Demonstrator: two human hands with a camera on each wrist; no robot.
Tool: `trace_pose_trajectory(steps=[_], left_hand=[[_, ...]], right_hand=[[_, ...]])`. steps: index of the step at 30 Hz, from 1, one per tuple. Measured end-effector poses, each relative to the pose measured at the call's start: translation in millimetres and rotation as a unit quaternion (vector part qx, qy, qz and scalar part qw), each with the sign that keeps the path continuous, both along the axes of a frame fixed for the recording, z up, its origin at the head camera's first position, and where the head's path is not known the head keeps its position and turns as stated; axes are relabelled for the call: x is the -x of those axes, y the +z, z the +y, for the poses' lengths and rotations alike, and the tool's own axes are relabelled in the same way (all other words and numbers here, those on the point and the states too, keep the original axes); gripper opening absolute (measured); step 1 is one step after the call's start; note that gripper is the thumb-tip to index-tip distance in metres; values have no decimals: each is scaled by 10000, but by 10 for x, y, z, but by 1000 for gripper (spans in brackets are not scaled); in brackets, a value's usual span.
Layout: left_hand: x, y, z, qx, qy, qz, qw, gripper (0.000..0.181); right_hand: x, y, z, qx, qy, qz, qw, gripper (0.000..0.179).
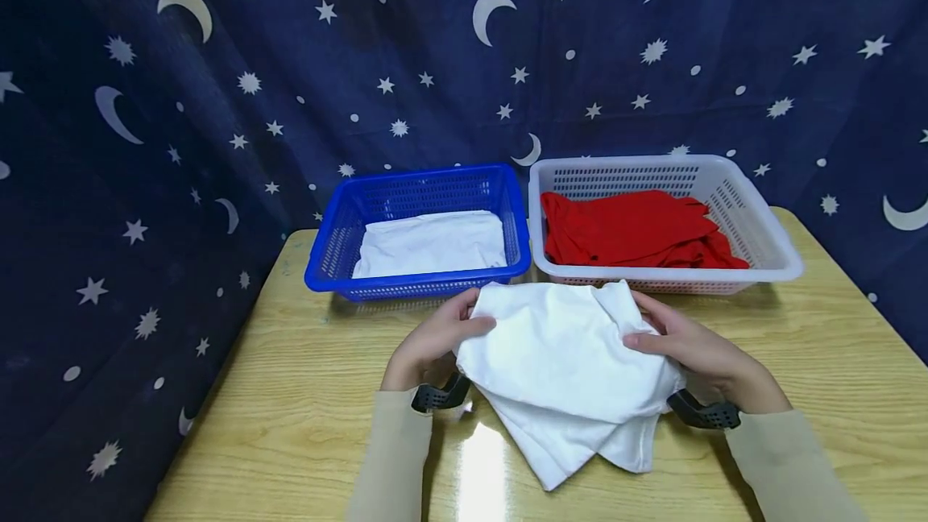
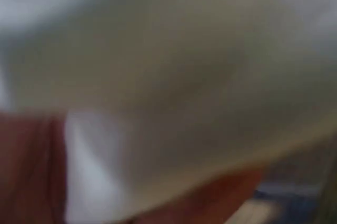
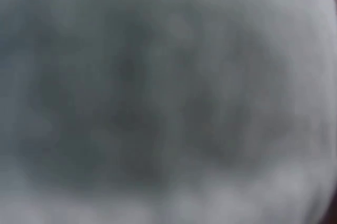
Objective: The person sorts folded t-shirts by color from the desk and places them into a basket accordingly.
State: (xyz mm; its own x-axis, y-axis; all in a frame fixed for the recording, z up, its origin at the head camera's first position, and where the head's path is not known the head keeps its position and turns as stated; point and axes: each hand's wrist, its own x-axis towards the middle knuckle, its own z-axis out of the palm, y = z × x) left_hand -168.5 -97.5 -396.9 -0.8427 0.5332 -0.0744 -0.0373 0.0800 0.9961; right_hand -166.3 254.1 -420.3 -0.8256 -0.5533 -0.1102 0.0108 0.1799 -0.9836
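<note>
A white cloth [image 1: 558, 353], perhaps a garment, is held between both hands above the table, its lower corners hanging down toward the front. My left hand [image 1: 442, 337] grips its left edge, thumb on top and fingers underneath. On the right edge my right hand [image 1: 689, 349] pinches the fabric the same way. Both wrist views are filled by blurred white cloth [image 2: 174, 76], and part of the left hand's skin shows low in the left one. Fingers under the cloth are hidden.
Behind the cloth stand a blue basket [image 1: 416, 287] with folded white fabric [image 1: 435, 244] and a white basket [image 1: 674, 274] with red fabric [image 1: 631, 224]. Both rest on a wooden table [image 1: 304, 393]. A dark curtain [image 1: 435, 39] with moons and stars hangs behind and at the left.
</note>
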Motion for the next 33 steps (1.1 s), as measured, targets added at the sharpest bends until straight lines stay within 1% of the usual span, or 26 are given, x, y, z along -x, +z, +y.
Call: trace_pose_trajectory(steps=[2, 4, 5, 7, 10, 12, 15, 17, 19, 23, 25, 27, 29, 33], left_hand=[[-32, 105, -43, -242, 74, -97, 9996, 39], [-47, 155, -87, -454, 193, -129, 9987, 42], [-48, 167, -109, -537, 274, -115, 9981, 42], [-27, 147, -158, -768, 435, -124, 9960, 43], [19, 102, -211, -1253, 679, -201, 9896, 44], [52, 65, -238, -1684, 819, -268, 9819, 48], [73, 60, -269, -2372, 1003, -318, 9657, 53], [82, 78, -301, -2717, 1179, -321, 9546, 55], [87, 113, -338, -2982, 1367, -287, 9442, 54], [92, 187, -453, -3249, 1746, -121, 9294, 49], [98, 222, -527, -3374, 1852, -91, 9229, 48], [119, 262, -607, -3439, 1935, -117, 9188, 48], [155, 306, -690, -3453, 1966, -151, 9175, 48], [258, 404, -862, -3341, 1999, -211, 9208, 46]], right_hand=[[-9, 47, -40, 428, 95, -92, 9990, 70], [-5, 85, -93, 755, 115, -109, 9970, 68], [-4, 104, -121, 849, 32, -142, 9963, 67], [9, 138, -184, 1041, -171, -227, 9942, 65], [39, 187, -286, 1461, -447, -419, 9874, 62], [64, 215, -359, 1908, -454, -564, 9789, 60], [96, 256, -474, 2633, -345, -804, 9607, 60], [118, 289, -553, 3081, -203, -944, 9464, 60], [139, 332, -636, 3401, -124, -1056, 9344, 60], [201, 452, -831, 3805, 105, -1252, 9162, 58], [244, 519, -939, 3893, 213, -1320, 9114, 58], [299, 586, -1046, 3948, 319, -1366, 9080, 58], [359, 645, -1145, 3977, 385, -1348, 9068, 59], [499, 757, -1321, 4034, 307, -1457, 9028, 57]])
